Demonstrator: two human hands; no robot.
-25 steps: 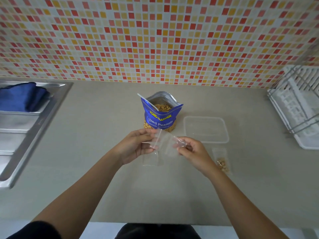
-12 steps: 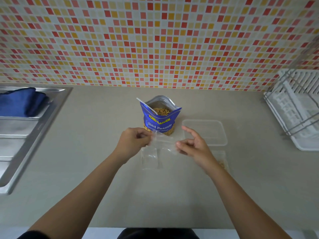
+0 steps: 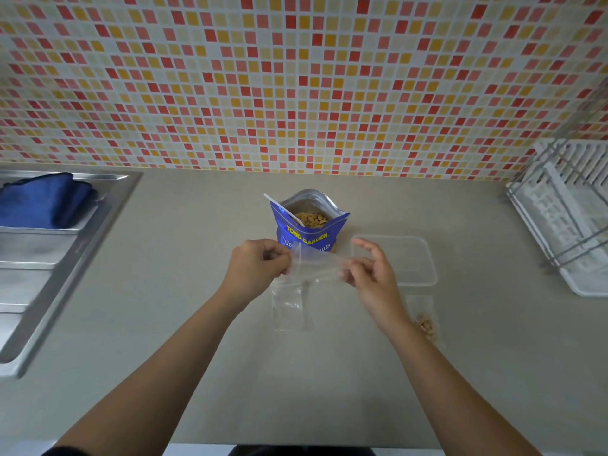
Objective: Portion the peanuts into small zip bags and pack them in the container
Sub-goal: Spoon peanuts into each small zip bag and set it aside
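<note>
Stretching an empty zip bag (image 3: pixel 312 268) above the counter, just before the open peanut packet (image 3: pixel 311 230): left hand (image 3: pixel 253 268) pinching one end, right hand (image 3: pixel 371 278) pinching the other, forefinger now lifting clear. Probably working the mouth open for filling, container (image 3: pixel 427 258) waiting alongside.

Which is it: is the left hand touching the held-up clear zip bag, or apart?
Touching. Head view: the left hand pinches one end of the clear zip bag; the right hand pinches the other.
</note>
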